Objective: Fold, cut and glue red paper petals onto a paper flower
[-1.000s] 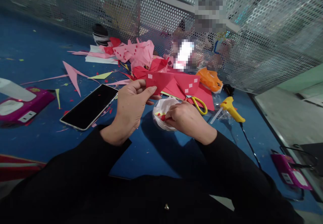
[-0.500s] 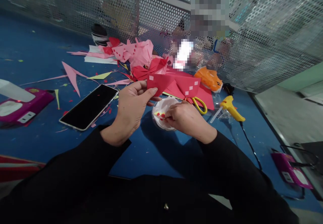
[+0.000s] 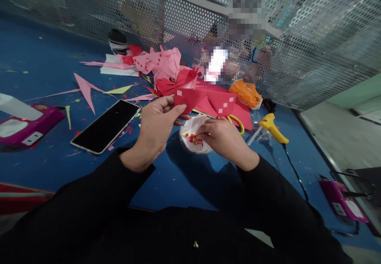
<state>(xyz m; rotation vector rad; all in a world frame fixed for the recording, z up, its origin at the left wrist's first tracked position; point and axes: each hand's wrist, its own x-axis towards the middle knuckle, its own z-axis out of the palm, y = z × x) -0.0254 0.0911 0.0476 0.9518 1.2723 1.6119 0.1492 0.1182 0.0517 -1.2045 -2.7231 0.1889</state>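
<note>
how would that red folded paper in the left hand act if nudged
The red folded paper is probably light: the left hand pinches just one end. It seems fairly stiff, its far end showing no obvious sag, but likely creases easily, looking thin.

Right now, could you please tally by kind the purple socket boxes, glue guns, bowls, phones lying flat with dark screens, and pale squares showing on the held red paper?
Purple socket boxes: 2
Yellow glue gun: 1
White-lined bowl: 1
Dark-screened phone: 1
Pale squares visible on the red paper: 4
Total: 9
</note>
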